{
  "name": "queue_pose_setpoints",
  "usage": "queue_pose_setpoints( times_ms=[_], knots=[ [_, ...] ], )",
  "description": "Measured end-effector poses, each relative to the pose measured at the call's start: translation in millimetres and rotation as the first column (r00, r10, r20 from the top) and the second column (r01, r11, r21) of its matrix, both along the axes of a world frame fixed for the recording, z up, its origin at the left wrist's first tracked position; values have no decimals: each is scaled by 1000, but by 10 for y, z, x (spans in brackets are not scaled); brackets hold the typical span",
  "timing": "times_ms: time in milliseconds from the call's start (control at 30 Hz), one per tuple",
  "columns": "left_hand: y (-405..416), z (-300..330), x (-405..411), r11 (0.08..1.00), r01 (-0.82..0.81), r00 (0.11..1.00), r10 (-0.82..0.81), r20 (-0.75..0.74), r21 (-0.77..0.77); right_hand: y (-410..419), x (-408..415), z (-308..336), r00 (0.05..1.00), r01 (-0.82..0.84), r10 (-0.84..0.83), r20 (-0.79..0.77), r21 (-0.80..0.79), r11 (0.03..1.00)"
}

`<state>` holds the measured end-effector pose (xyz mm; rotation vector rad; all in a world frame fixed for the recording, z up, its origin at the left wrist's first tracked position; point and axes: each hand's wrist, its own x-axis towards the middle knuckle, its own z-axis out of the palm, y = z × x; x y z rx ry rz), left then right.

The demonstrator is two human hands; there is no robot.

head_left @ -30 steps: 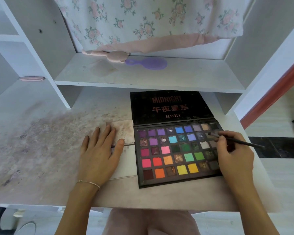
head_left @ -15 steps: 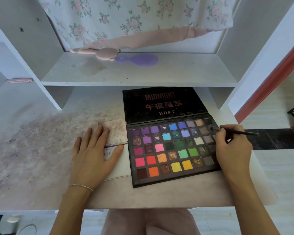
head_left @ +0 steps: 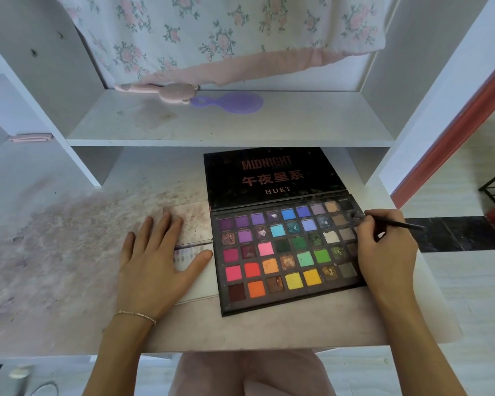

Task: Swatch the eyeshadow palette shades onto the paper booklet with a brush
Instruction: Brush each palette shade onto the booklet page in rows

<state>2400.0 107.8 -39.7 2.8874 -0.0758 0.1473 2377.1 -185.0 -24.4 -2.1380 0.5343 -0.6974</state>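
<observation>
- Left hand point(head_left: 155, 261) lies flat with fingers spread on the paper booklet point(head_left: 193, 227), mid-table, just left of the palette. Risk: the palm covers most of the page and may smear swatches beneath.
- Palette point(head_left: 286, 252) sits open toward the table's right front edge; a knock from the wrist could shift it.
- Right hand point(head_left: 386, 247) pinches the brush point(head_left: 389, 222), bristles in a dark pan at the palette's far right corner. Risk: overloading, then powder dropping across neighbouring pans.

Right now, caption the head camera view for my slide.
Right hand dips a brush into the open eyeshadow palette while the left hand flattens the paper booklet.
</observation>
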Motion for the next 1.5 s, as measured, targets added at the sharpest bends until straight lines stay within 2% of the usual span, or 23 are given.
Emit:
queue_pose_setpoints(
  times_ms=[200, 433, 567, 733, 933, 1067, 1233, 1500],
  knots=[
    [4, -7, 1, 1000, 2, 1000, -2, 2, -6, 4, -19, 14, 1000, 4, -4, 3, -3, 1000],
    [-7, 1, 0, 1000, -4, 1000, 4, 1, -11, 118, -47, 22, 996, -86, 86, 31, 3, 996],
    [-15, 10, -1, 1000, -3, 1000, 3, -8, 14, 397, -94, 75, 970, -241, 239, 53, 47, 969],
    [-12, 30, -12, 1000, 1, 1000, -1, -11, 20, 859, -128, 123, 902, -431, 428, 52, 167, 887],
    [21, 66, -18, 999, 33, 999, -33, -42, 1, 1223, -76, 138, 821, -565, 571, 16, 171, 807],
    [146, 79, -47, 992, 122, 990, -124, -66, -37, 1335, -14, 131, 790, -598, 612, -7, 209, 774],
    [361, 102, -89, 984, 134, 990, -139, -36, -121, 1391, 41, 87, 771, -615, 635, -49, 204, 762],
    [427, 79, -106, 982, 169, 985, -172, -30, -85, 1387, 48, 45, 756, -626, 647, -100, 183, 758]
  ],
)
